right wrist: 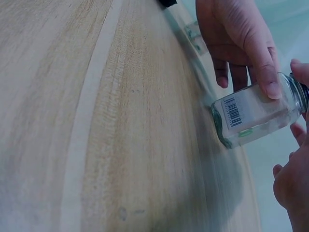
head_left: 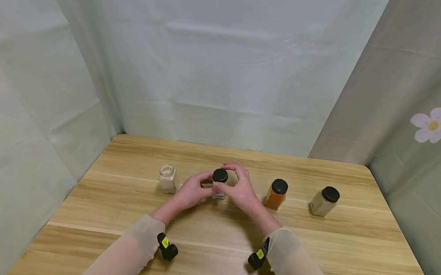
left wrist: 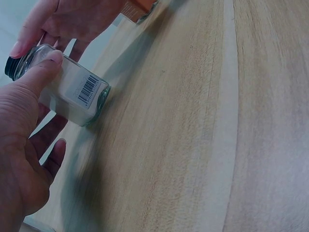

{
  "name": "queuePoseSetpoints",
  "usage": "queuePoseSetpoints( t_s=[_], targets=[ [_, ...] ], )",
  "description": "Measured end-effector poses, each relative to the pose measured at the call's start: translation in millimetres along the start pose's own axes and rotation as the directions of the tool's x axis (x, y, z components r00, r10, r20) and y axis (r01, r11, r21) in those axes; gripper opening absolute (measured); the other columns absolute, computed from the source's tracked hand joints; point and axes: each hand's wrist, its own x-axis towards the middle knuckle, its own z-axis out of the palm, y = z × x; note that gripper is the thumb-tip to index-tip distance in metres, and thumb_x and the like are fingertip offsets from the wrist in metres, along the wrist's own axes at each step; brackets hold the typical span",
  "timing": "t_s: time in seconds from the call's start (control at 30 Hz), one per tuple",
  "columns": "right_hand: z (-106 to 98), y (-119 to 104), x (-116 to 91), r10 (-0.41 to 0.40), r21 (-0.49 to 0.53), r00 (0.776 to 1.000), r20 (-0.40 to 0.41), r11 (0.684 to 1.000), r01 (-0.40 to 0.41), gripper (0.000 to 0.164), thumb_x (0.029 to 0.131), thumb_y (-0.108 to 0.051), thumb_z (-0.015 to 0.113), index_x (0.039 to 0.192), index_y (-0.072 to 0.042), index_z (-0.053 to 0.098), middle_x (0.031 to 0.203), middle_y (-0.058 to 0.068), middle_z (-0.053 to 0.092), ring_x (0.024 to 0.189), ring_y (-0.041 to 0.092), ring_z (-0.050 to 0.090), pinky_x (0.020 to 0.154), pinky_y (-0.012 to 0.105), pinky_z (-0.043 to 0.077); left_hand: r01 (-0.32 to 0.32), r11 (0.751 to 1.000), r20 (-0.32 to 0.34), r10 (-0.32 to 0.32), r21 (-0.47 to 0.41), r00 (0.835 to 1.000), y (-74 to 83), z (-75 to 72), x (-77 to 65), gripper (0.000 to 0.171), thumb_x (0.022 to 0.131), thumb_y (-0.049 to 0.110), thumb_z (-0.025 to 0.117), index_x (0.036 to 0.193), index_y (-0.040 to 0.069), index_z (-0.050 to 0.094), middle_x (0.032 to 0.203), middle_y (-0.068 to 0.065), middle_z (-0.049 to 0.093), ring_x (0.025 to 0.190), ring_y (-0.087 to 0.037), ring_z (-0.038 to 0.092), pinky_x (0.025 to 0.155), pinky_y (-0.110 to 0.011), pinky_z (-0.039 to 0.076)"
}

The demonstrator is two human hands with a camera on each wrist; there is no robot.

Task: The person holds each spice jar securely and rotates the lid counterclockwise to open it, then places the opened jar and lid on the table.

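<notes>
1. Currently, mid. jar [head_left: 219, 196] w/ black lid [head_left: 220, 175] is betw. both hands, in the far half of the worktop [head_left: 208, 269], slightly L of centre betw. L & R edges. Roughly upright; base at or just above the wood, can't tell if touching.
2. L hand [head_left: 192, 191]: grips jar body, thumb along the near glass, other fingers round the far side; spread abt. the jar's width. Little finger stands clear of the glass (L wrist view).
3. R hand [head_left: 241, 188]: thumb & fingertips curved round the lid, spread abt. lid width. Lid sits on the jar neck; can't tell if tight or loose.
4. Mid. jar = clear glass, pale label w/ barcode [left wrist: 88, 89] facing the person.
5. Toward L edge: open-topped jar [head_left: 167, 180], pale contents, upright, just beyond L fingers' side, apart from hand.
6. R of R hand: orange jar [head_left: 274, 200], black cap, upright, near the forearm.
7. Farther, toward R edge: beige jar [head_left: 322, 203], black cap, upright. All four in a rough row parallel to far edge.
8. Wrist cams: L unit [head_left: 167, 248], R unit [head_left: 258, 257], black w/ yellow mark, at the cuffs of light sleeves [head_left: 307, 270].
9. Pale cloth [head_left: 217, 88] hangs behind far edge; flower print [head_left: 433, 125] on R side.
</notes>
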Motion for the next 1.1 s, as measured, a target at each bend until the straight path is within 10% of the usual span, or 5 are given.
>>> queuePoseSetpoints(
  t_s=[0.63, 1.1],
  targets=[
    [1.0, -0.9, 0.3, 0.012, -0.005, 1.0, -0.013, 1.0, -0.012, 0.045, 0.084, -0.027, 0.088, 0.12, -0.018, 0.063, 0.144, -0.005, 0.053, 0.144, 0.02, 0.03, 0.116, 0.056, 0.021, 0.005, 1.0, -0.001, -0.005, 0.009, 1.0, -1.0, 1.4, 2.2, 0.047, 0.091, 0.029, 0.081, 0.135, 0.022, 0.067, 0.127, 0.0, 0.069, 0.124, -0.023, 0.061, 0.1, -0.044, 0.051],
    [-2.9, -9.4, -3.0, -0.016, -0.01, 0.999, 0.034, 1.0, 0.016, 0.043, 0.091, -0.014, 0.079, 0.13, -0.004, 0.064, 0.153, 0.016, 0.045, 0.149, 0.03, 0.024, 0.118, 0.061, 0.017, 0.018, 1.0, 0.006, -0.018, 0.01, 1.0, -0.7, 0.9, 1.8, 0.047, 0.09, 0.034, 0.081, 0.134, 0.026, 0.068, 0.123, 0.003, 0.069, 0.123, -0.021, 0.061, 0.096, -0.042, 0.053]
  ],
)
